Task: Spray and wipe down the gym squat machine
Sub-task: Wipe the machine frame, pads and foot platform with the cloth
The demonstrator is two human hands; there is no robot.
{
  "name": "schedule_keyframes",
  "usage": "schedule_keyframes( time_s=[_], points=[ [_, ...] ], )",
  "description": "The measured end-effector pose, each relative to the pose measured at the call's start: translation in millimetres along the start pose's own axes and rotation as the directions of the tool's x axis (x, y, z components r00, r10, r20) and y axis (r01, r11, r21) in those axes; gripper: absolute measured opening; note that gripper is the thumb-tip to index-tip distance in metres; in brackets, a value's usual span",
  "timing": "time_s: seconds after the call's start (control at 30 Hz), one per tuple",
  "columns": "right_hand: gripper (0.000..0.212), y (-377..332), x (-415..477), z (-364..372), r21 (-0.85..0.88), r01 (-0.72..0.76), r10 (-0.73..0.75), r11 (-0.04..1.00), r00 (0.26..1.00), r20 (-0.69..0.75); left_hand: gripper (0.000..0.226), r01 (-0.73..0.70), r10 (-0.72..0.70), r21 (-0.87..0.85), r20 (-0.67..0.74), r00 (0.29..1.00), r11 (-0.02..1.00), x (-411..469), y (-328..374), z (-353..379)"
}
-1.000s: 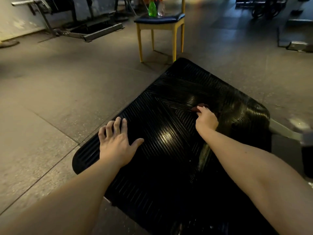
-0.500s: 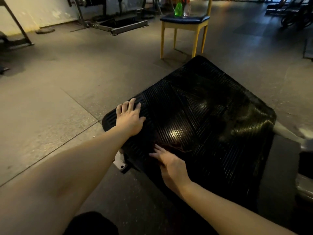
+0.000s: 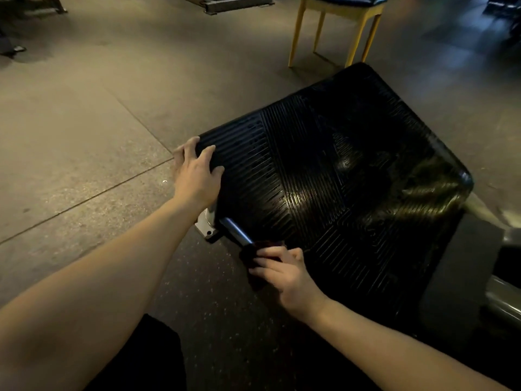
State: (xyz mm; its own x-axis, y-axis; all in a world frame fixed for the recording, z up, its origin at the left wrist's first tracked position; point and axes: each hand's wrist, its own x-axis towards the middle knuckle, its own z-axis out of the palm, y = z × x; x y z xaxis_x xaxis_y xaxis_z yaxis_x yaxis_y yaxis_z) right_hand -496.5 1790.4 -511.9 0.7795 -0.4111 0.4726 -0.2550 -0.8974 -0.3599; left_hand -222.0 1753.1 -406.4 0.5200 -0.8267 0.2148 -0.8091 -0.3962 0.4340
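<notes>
The squat machine's black ribbed footplate point(image 3: 352, 170) fills the middle right, tilted, with wet shine on its ridges. My left hand point(image 3: 196, 172) grips the plate's near-left corner, fingers over the edge. My right hand point(image 3: 284, 273) presses a dark cloth point(image 3: 253, 258) against the plate's near edge, beside a short metal bar point(image 3: 235, 231) and a white bracket point(image 3: 205, 224) under the plate. Most of the cloth is hidden by my fingers. No spray bottle shows in this frame.
A yellow-legged chair point(image 3: 338, 26) with a dark seat stands just beyond the plate's far corner. Grey machine frame tubes point(image 3: 501, 300) run at the right. Another machine's base point(image 3: 234, 2) lies at the top. Speckled rubber floor point(image 3: 84, 122) spreads to the left.
My right hand with the cloth slid from the plate's middle down to its near edge. My left hand moved from flat on the surface to gripping the left corner. The view tilted downward.
</notes>
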Motion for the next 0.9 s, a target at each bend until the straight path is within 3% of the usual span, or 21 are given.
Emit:
schedule_keyframes(
  time_s=[0.03, 0.1, 0.13, 0.2, 0.27, 0.3, 0.37, 0.43, 0.5, 0.57, 0.67, 0.73, 0.8, 0.83, 0.9],
  points=[
    [0.025, 7, 0, -6, -0.007, 0.009, -0.009, 1.0, 1.0, 0.001, 0.056, -0.004, 0.004, -0.021, -0.006, 1.0, 1.0, 0, -1, 0],
    [0.034, 29, 6, -18, -0.004, -0.123, 0.122, 0.992, 0.986, -0.117, 0.058, -0.011, 0.009, -0.056, -0.027, 1.0, 0.998, -1, -4, 0],
    [0.038, 42, 12, -23, 0.014, -0.253, 0.25, 0.967, 0.946, -0.208, 0.06, -0.007, 0.005, -0.079, -0.032, 0.999, 0.997, -1, -5, 0],
    [0.041, 61, 30, -27, 0.098, -0.514, 0.516, 0.852, 0.796, -0.316, 0.063, 0.0, -0.003, -0.129, -0.025, 1.0, 0.992, -2, -9, 0],
    [0.039, 55, 54, -17, 0.18, -0.6, 0.623, 0.78, 0.712, -0.324, 0.065, -0.009, 0.003, -0.156, -0.039, 0.999, 0.988, 0, -12, 0],
    [0.038, 44, 63, -9, 0.183, -0.587, 0.612, 0.788, 0.721, -0.325, 0.064, -0.011, 0.004, -0.164, -0.047, 0.999, 0.986, 2, -13, 0],
    [0.035, 16, 67, 1, 0.138, -0.491, 0.509, 0.86, 0.817, -0.269, 0.061, -0.01, -0.002, -0.177, -0.067, 0.998, 0.984, 3, -15, 2],
    [0.035, 1, 60, -3, 0.097, -0.306, 0.318, 0.947, 0.935, -0.158, 0.059, -0.016, 0.002, -0.177, -0.076, 0.997, 0.984, 4, -16, 2],
    [0.035, 9, 66, -16, 0.032, -0.167, 0.169, 0.985, 0.982, -0.08, 0.056, -0.021, 0.004, -0.194, -0.084, 0.996, 0.981, 5, -19, 2],
    [0.034, 37, 84, -23, -0.02, -0.242, 0.237, 0.97, 0.96, -0.152, 0.053, -0.03, 0.011, -0.219, -0.088, 0.996, 0.975, 6, -22, 2],
    [0.037, 41, 111, -14, 0.108, -0.525, 0.532, 0.844, 0.797, -0.285, 0.049, -0.044, 0.022, -0.224, -0.099, 0.995, 0.974, 7, -24, 2],
    [0.036, 5, 114, 0, 0.095, -0.421, 0.431, 0.902, 0.87, -0.238, 0.047, -0.053, 0.03, -0.224, -0.104, 0.994, 0.973, 7, -26, 3],
    [0.035, -15, 104, 3, 0.073, -0.174, 0.182, 0.982, 0.976, -0.121, 0.046, -0.069, 0.043, -0.229, -0.118, 0.992, 0.971, 7, -27, 4],
    [0.036, -7, 107, -2, 0.048, -0.092, 0.096, 0.995, 0.991, -0.096, 0.046, -0.076, 0.048, -0.228, -0.125, 0.991, 0.971, 7, -28, 4],
    [0.039, 28, 126, -11, -0.04, -0.151, 0.144, 0.988, 0.979, -0.145, 0.045, -0.085, 0.056, -0.232, -0.128, 0.99, 0.969, 8, -30, 4]
  ],
)
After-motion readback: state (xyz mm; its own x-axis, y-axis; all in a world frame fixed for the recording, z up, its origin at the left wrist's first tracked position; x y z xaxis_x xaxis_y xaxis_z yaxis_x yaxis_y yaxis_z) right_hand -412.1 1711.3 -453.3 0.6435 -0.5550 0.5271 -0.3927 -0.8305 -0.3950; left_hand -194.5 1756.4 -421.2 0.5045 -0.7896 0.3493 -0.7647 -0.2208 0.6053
